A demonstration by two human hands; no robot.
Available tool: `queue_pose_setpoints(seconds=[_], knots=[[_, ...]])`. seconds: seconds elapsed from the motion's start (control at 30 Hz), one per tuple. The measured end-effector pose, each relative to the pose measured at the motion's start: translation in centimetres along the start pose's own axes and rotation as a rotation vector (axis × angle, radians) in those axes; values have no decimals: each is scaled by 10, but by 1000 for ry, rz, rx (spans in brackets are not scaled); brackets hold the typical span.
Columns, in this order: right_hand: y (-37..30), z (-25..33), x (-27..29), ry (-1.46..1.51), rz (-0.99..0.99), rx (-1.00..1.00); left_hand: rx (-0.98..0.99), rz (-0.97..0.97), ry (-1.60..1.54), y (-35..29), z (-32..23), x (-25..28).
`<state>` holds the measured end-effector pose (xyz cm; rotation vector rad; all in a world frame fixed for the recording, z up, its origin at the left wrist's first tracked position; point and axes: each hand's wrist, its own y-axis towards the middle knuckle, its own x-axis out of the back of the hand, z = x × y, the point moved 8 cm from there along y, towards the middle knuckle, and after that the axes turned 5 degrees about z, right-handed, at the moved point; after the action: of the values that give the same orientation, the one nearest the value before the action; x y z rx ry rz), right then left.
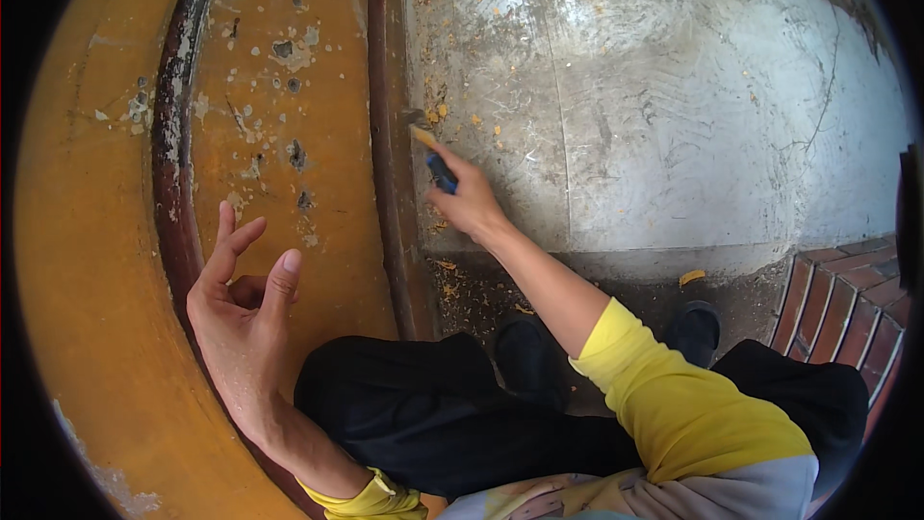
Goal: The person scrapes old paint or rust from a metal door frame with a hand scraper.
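My right hand [469, 195] is closed round a hand tool with a dark blue and black handle [442, 173]. The tool's far end is blurred, so its exact kind cannot be told; it is at the pale floor beside the foot of the dark red-brown edge strip [383, 116]. Yellow-orange flakes [438, 113] lie close to it. On the left my left hand [241, 313] is raised in front of the ochre painted surface [318, 270], fingers apart and partly bent, with nothing in it. That surface has several chipped grey spots [297, 154].
A second dark strip [175, 87] with peeling paint runs along the left. My knees [395, 385] and dark shoes [693, 327] are below. Red bricks [833, 303] form a stepped edge at the right. Pale concrete floor [674, 135] spreads ahead, with a leaf [691, 277] near its front edge.
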<state>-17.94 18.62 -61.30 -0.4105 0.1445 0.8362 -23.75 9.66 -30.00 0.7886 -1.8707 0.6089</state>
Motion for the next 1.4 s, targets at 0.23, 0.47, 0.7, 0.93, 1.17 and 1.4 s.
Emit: queue_pose_setpoints(seconds=[0.23,0.47,0.7,0.93,1.17,1.4], knots=[[22,-28,7,-138,13,143,-24,13,2,3,-5,-9],[83,21,19,-70,103,-134,28,-49,-59,4,2,-2],[60,-23,5,-122,110,16,37,-107,-49,9,3,-2],[139,34,42,-8,95,-91,40,-146,-98,13,8,-3],[82,26,26,-9,275,-150,84,-187,-30,12,1,0],[152,42,47,83,155,-210,109,-172,-37,14,5,-2]])
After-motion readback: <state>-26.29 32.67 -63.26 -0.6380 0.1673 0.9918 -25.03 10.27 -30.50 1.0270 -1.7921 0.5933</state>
